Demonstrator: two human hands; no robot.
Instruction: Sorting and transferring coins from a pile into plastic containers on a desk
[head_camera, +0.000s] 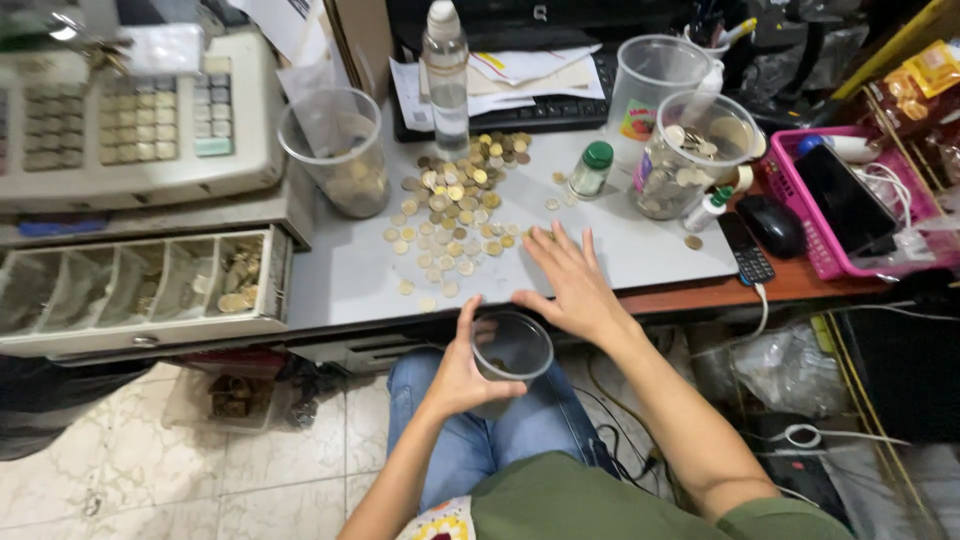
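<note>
My left hand (458, 370) grips a small clear plastic cup (511, 348), held just below the front edge of the grey desk pad (350, 270), above my lap. A few coins lie in the cup's bottom. My right hand (568, 278) lies flat, fingers spread, on the pad's front edge beside the cup. Just beyond its fingertips spreads a loose pile of gold and silver coins (455, 200).
A cash register (130, 110) with its open coin drawer (140, 290) stands at the left. Clear cups holding coins (335, 150) (695, 150), a spray bottle (446, 75), a small green-capped jar (592, 168), a keyboard, a phone, a mouse and a pink basket (850, 215) crowd the desk.
</note>
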